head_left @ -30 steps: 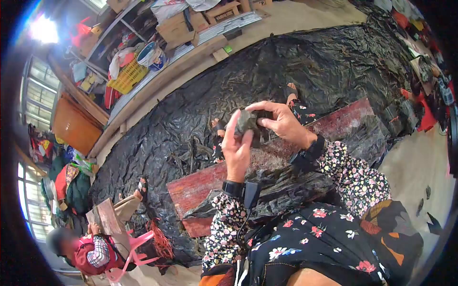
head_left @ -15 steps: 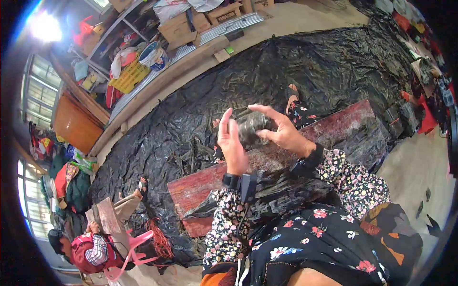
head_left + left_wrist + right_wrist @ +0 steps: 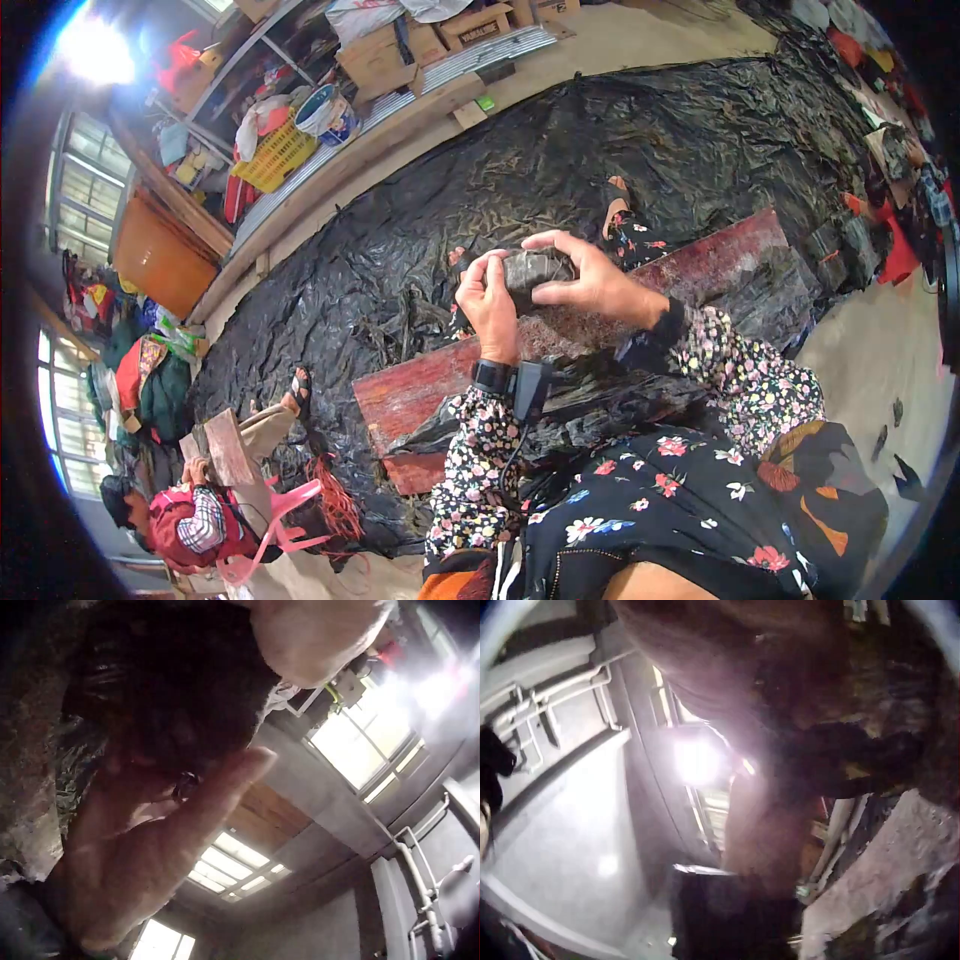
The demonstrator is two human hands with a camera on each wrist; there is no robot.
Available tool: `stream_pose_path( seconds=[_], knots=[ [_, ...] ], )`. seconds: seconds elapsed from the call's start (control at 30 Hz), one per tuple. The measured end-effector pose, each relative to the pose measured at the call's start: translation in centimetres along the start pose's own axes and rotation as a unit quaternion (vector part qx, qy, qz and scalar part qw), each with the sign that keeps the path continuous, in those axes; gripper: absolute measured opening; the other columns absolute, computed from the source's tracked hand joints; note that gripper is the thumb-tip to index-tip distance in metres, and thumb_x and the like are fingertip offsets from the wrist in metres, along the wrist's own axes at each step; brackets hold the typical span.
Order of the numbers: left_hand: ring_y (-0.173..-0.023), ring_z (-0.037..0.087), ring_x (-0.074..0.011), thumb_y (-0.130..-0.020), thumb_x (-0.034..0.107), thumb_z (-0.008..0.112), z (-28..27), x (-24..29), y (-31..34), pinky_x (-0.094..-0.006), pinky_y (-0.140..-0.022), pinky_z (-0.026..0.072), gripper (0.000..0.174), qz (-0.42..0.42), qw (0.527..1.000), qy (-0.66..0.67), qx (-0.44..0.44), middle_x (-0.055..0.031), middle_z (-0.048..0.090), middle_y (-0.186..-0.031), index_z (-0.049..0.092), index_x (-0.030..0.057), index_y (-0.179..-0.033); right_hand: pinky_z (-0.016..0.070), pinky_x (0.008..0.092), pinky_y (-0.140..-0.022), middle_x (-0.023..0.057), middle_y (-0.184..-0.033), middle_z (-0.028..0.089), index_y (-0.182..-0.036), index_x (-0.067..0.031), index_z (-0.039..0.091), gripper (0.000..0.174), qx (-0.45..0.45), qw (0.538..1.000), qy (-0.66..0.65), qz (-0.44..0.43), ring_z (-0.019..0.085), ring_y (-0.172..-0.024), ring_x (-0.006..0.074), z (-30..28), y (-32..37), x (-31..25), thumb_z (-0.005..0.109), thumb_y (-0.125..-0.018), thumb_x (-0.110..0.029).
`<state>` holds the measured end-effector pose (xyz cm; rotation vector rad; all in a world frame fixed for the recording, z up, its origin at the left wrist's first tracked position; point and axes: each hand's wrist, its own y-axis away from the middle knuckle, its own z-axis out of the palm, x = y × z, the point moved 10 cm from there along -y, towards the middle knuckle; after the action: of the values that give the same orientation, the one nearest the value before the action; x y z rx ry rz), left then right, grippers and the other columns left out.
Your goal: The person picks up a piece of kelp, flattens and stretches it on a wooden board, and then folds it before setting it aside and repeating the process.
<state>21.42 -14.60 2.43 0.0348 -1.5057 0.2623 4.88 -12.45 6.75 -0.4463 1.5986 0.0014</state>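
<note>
A crumpled black bundle (image 3: 535, 270) is held up in the air between both hands, over the far long edge of a worn red board (image 3: 405, 395) that lies across the person's lap. The left hand (image 3: 492, 300) grips the bundle's left end, with its fingers curled over the top and the palm turned towards it. The right hand (image 3: 592, 282) closes on the right end, fingers arched over the top and thumb pressed in from below. The two hands are close together, with only the bundle between them. A heap of the same black crinkled material (image 3: 600, 400) lies on the near half of the board, against the floral sleeves. The board's far edge and its left and right ends show bare red wood. Beyond the board, wide black sheeting (image 3: 600, 140) covers the floor as far as a wooden ledge, and the person's sandalled feet (image 3: 615, 200) rest on it. A second seated person (image 3: 190, 525) works well off to the lower left, and a yellow basket (image 3: 275, 155) sits on shelving at the upper left. The left wrist view alone shows the left palm (image 3: 127, 862) cupped under the bundle (image 3: 172, 682), with a fingertip of the other hand above. The right wrist view is too blurred to show the grip.
</note>
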Motion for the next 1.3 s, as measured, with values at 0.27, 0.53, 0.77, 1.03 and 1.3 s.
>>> stream_pose_path(
  seconds=[0.27,0.53,0.77,1.03,1.3],
  knots=[
    [-0.093,0.056,-0.0069,-0.086,-0.002,0.069,3.0,3.3,2.9,-0.0228,-0.08,0.0472,0.051,0.03,0.975,-0.09,-0.199,-0.0002,0.062,-0.116,0.056,0.0027,-0.135,0.0483,0.0267,-0.083,0.0022,-0.096,0.068,-0.106,0.001,0.067,0.02,-0.026,0.999,0.008,0.035,0.062,-0.093,0.01,-2.3,-0.8,1.9,0.067,-0.086,0.002],
    [-0.097,0.061,-0.0104,-0.098,0.002,0.054,0.3,-1.0,1.9,-0.023,-0.092,0.0459,0.029,-0.11,0.973,0.19,-0.064,-0.0024,0.068,-0.11,0.065,0.0001,-0.125,0.0475,0.0235,-0.062,0.0011,-0.091,0.067,-0.125,-0.0008,0.063,0.035,-0.016,0.887,-0.394,0.239,0.059,-0.07,0.006,-2.4,0.7,7.3,0.057,-0.091,-0.001],
    [-0.131,0.046,-0.0178,-0.087,-0.005,0.066,2.9,2.9,3.2,-0.0325,-0.108,0.0393,0.073,0.024,0.982,0.048,-0.181,-0.0082,0.037,-0.153,0.034,0.0017,-0.152,0.0511,0.0244,-0.083,0.0043,-0.115,0.068,-0.134,-0.0031,0.057,0.04,-0.015,0.971,-0.188,0.146,0.063,-0.094,0.008,-2.5,0.6,2.3,0.057,-0.094,-0.005],
    [-0.096,0.06,-0.0076,-0.097,-0.001,0.057,1.4,2.1,1.6,-0.0237,-0.086,0.0464,0.025,0.023,0.982,-0.093,-0.164,-0.0029,0.071,-0.108,0.068,-0.0033,-0.118,0.0473,0.0249,-0.066,-0.002,-0.077,0.065,-0.094,-0.0007,0.068,0.008,-0.038,0.998,0.013,0.044,0.06,-0.074,0.0064,-3.1,1.5,3.2,0.068,-0.089,-0.006],
    [-0.102,0.06,-0.0096,-0.096,0.008,0.063,0.4,-0.6,0.6,-0.0264,-0.089,0.048,0.035,-0.128,0.97,0.181,-0.103,-0.0037,0.064,-0.118,0.061,-0.0023,-0.129,0.047,0.0242,-0.059,-0.0019,-0.081,0.064,-0.092,-0.0051,0.063,0.013,0.009,0.926,-0.335,0.174,0.058,-0.067,0.0054,-1.6,1.2,7.1,0.058,-0.1,-0.015]
  ],
)
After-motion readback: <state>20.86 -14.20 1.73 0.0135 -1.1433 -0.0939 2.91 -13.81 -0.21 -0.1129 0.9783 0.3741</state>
